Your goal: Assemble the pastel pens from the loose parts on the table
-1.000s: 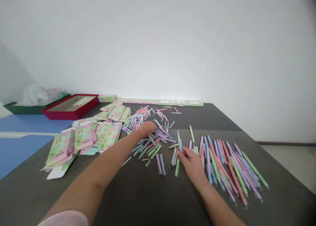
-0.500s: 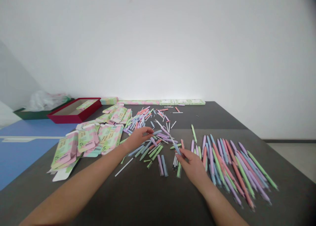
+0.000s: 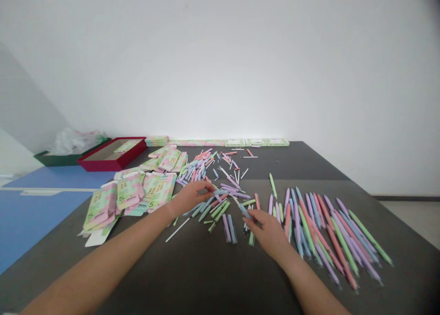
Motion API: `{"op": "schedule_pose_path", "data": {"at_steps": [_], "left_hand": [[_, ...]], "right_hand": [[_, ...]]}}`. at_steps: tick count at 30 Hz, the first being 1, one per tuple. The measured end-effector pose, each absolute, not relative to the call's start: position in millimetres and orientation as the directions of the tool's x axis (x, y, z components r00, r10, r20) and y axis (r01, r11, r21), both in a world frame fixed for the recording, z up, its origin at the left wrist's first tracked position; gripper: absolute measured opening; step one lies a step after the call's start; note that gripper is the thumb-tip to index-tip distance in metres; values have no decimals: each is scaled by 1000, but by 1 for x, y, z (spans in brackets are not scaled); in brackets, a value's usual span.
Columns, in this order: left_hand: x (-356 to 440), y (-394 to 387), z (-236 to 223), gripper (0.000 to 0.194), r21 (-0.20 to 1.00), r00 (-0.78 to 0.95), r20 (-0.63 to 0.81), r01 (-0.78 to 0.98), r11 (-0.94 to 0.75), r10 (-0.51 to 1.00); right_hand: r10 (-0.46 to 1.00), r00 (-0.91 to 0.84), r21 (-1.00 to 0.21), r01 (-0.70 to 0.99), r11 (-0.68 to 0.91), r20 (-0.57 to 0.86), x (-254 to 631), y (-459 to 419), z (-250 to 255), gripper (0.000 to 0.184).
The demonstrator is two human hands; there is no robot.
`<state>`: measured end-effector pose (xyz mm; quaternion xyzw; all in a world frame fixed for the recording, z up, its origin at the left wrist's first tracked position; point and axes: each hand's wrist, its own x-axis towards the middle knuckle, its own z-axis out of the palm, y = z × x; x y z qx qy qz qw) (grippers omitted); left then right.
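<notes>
My left hand [image 3: 192,198], over the middle of the table, pinches a short blue pen barrel [image 3: 221,192] between thumb and fingers. In my right hand [image 3: 270,234] is a blue pen piece [image 3: 244,211] with a pale refill sticking out of its upper left end. The two blue pieces are apart, their ends pointing roughly at each other. Beneath and between the hands lie loose green, blue and purple pen parts [image 3: 220,210]. A purple and a blue pen piece [image 3: 232,229] lie side by side left of my right hand. White refills [image 3: 176,229] are scattered about.
Many pastel pens [image 3: 338,239] lie in a spread at right. Printed cartons [image 3: 160,193] are heaped at left, beside a red box lid [image 3: 113,163] and a green tray [image 3: 57,159] holding clear plastic. Flat boxes [image 3: 235,142] line the wall. More pen parts [image 3: 199,166] lie farther back.
My left hand has come slightly down with its blue barrel, now level rather than tilted up. My right hand's piece has tipped more to the left. The whole view has shifted a little.
</notes>
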<state>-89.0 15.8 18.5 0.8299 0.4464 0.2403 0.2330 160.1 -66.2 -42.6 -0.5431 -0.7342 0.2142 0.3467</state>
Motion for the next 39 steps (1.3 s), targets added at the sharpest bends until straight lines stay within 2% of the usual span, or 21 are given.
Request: {"op": "schedule_pose_path", "data": {"at_steps": [15, 20, 25, 30, 36, 39], "left_hand": [[-93, 14, 33, 19, 539, 559, 199, 623, -566, 805], [-90, 7, 39, 21, 697, 523, 190, 525, -489, 831], [-80, -5, 39, 24, 902, 458, 110, 326, -283, 882], [-61, -19, 23, 24, 988, 363, 67, 103, -112, 929], [-42, -26, 12, 27, 993, 219, 52, 89, -73, 974], [-38, -26, 13, 26, 989, 194, 64, 122, -89, 979]], "right_hand": [[940, -219, -604, 723, 335, 260, 161, -66, -41, 24], [930, -212, -576, 737, 354, 300, 162, -65, -43, 23], [877, -215, -526, 729, 437, 430, 163, -65, -47, 23], [819, -242, -486, 705, 517, 520, 161, -67, -50, 23], [836, -231, -571, 638, 517, 498, 158, -71, -47, 25], [884, -166, -709, 541, 452, 437, 156, -73, -42, 23]]}}
